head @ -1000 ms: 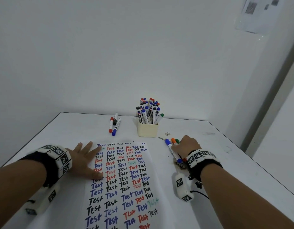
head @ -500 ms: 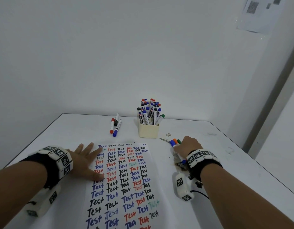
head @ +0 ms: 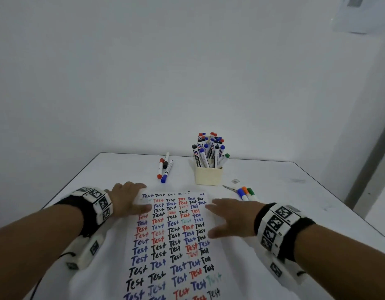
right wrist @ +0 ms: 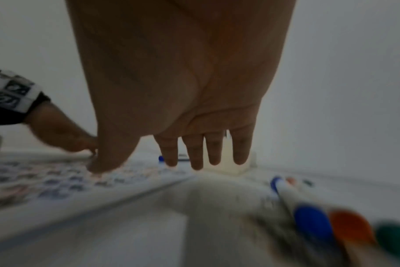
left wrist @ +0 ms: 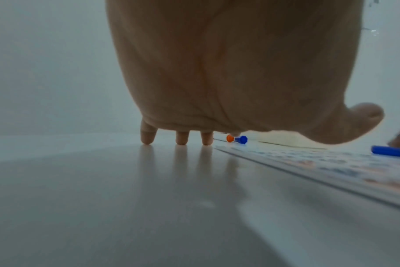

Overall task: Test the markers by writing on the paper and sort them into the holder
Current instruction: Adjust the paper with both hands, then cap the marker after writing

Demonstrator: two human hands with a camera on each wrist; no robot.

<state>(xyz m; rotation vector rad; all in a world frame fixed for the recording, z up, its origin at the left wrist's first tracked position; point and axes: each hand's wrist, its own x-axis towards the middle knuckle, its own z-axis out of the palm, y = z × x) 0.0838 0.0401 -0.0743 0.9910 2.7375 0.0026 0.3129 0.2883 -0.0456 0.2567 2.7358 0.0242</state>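
Both hands hold nothing. The right hand [head: 232, 219] hovers palm down with fingers straight and spread over the right edge of the paper [head: 172, 241], its thumb tip low over the sheet in the right wrist view. The left hand [head: 127, 201] is spread at the paper's top left corner, with 3 fingertips [left wrist: 182, 140] on the table [head: 295, 202] in the left wrist view. Just beside the right hand, to its right, lie 3 markers [head: 246, 193] side by side with blue, orange and green caps. Beyond the paper stands the cream holder [head: 208, 176], packed with upright markers. Left of the holder, well apart from both hands, 3 more markers [head: 165, 167] lie in a loose group.
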